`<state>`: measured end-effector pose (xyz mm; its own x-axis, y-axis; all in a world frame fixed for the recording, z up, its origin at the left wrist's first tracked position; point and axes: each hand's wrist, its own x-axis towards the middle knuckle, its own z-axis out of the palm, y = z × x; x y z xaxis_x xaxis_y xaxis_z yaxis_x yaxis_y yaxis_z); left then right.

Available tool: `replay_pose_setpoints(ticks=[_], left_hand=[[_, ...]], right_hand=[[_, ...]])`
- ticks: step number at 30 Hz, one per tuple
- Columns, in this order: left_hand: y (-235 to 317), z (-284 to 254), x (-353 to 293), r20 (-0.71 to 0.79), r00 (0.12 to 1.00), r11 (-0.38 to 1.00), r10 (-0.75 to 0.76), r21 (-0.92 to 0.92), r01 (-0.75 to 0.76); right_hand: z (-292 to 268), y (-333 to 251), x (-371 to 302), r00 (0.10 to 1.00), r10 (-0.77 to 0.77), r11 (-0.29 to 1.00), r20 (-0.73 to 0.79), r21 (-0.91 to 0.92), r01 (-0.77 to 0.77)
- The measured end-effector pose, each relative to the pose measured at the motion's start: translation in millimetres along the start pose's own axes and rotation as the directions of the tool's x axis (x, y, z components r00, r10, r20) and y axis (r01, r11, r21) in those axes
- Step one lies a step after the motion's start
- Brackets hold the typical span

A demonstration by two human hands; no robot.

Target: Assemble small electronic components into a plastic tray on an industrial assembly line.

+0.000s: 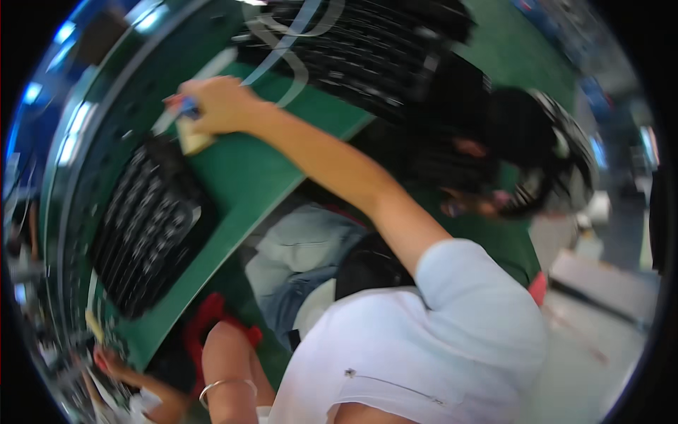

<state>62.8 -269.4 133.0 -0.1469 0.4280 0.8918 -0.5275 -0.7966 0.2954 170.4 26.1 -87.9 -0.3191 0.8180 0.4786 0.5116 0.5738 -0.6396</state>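
Observation:
My right arm reaches across a green bench (pixel 244 173) to the upper left. My right hand (pixel 219 106) is closed round a small cream-yellow object (pixel 194 140) with something blue by the fingers; motion blur hides its kind. Just below this object lies a black tray (pixel 152 230) with rows of pockets or small parts. At the lower left, a silver bangle (pixel 227 385) circles my left arm. Above it shows a rounded, bare part of what seems to be my left hand (pixel 227 346), its fingers hidden.
Black gridded trays (pixel 360 53) sit at the bench's far side, with pale strips (pixel 293 49) over them. A dark-haired person (pixel 522 141) works at the right. Another person's hand (pixel 109 360) is at the lower left. Folded denim-like cloth (pixel 304 247) lies beneath the bench edge.

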Motion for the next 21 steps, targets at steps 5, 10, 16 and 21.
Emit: replay_pose_setpoints(ticks=[5, 10, 16, 21], left_hand=[[7.4, 8.4, -11.1, 0.085, 0.936, 0.932, 0.342, 0.1, -0.349], [7.8, -22.8, -22.4, 0.151, 0.839, 0.761, 0.523, 0.359, -0.54], [30.3, -95.0, -91.6, 0.067, 0.949, 0.641, -0.309, 0.751, 0.156], [-11.7, -85.7, -187.4, -0.429, 0.684, 0.411, -0.59, 0.57, 0.712]], right_hand=[[-12.8, 7.3, 7.1, 0.991, 0.023, 0.998, -0.131, -0.051, -0.03], [-10.6, 3.5, 9.9, 0.993, 0.046, 0.998, -0.106, 0.057, -0.04], [2.7, -20.1, 12.9, 0.998, 0.041, 0.998, -0.038, 0.049, -0.039], [5.4, -8.3, 10.9, 0.999, 0.025, 0.999, -0.035, 0.023, -0.025]])
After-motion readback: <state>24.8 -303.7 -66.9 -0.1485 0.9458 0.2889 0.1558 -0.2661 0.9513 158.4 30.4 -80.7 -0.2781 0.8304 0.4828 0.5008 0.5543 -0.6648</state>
